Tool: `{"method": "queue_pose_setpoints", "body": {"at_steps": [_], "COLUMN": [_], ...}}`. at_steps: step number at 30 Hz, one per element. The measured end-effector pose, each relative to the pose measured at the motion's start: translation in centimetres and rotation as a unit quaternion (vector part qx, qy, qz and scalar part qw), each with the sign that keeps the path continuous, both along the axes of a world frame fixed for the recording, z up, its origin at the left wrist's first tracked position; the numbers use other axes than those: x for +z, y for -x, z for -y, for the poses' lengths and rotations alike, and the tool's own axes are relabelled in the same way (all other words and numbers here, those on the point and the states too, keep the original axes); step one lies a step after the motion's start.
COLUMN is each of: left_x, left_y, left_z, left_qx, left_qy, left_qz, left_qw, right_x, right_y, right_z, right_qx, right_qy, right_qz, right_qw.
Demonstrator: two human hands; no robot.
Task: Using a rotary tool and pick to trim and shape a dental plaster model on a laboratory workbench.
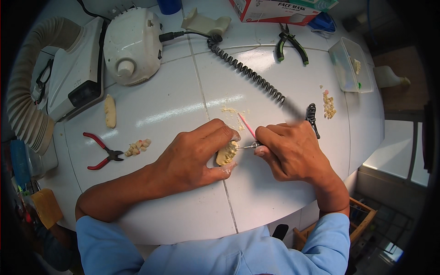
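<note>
My left hand point(200, 153) grips a yellowish plaster dental cast point(225, 155) between thumb and fingers, with pale dust on the fingertips. My right hand point(293, 151) is closed around a rotary handpiece point(255, 145). The handpiece's thin metal bit points left and reaches the right side of the cast; whether it touches cannot be made out. A slim pink stick point(246, 124) sticks out up-left beside the right fingers; I cannot tell whether they hold it. Cream-coloured shavings point(241, 123) lie on the white table just beyond the cast. Most of the handpiece is hidden by the hand.
A coiled black cord point(247, 71) runs from a white control box point(132, 48) toward my right hand. Red-handled cutters point(108, 153), small tooth-like pieces point(137, 147) and another cast point(110, 111) lie left. Green-black pliers point(291, 45), more pieces point(329, 105) and a clear container point(343, 66) are right.
</note>
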State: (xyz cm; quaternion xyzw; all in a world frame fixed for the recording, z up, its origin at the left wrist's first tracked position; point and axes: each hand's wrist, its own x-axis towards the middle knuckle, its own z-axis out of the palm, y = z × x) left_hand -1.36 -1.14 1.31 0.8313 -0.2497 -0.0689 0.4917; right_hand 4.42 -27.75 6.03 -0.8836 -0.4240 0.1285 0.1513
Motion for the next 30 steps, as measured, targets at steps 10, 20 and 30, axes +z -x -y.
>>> {"method": "queue_pose_setpoints", "body": {"at_steps": [10,20,30], "left_x": [0.14,0.20,-0.12], "left_y": [-0.05,-0.07,0.02], "left_z": [0.01,0.00,0.07], "left_qx": [-0.002,-0.003,0.001], "left_qy": [-0.005,-0.003,-0.004], "left_qz": [0.002,-0.004,0.002], "left_qw": [1.000,1.000,1.000], "right_x": [-0.02,-0.02,-0.17], "right_y": [0.04,-0.01,-0.13], "right_z": [-0.05,-0.08,0.12], "right_qx": [-0.005,-0.006,0.007], "right_qy": [0.002,0.000,-0.011], "right_qz": [0.003,0.000,0.000], "right_qw": [1.000,1.000,1.000]}}
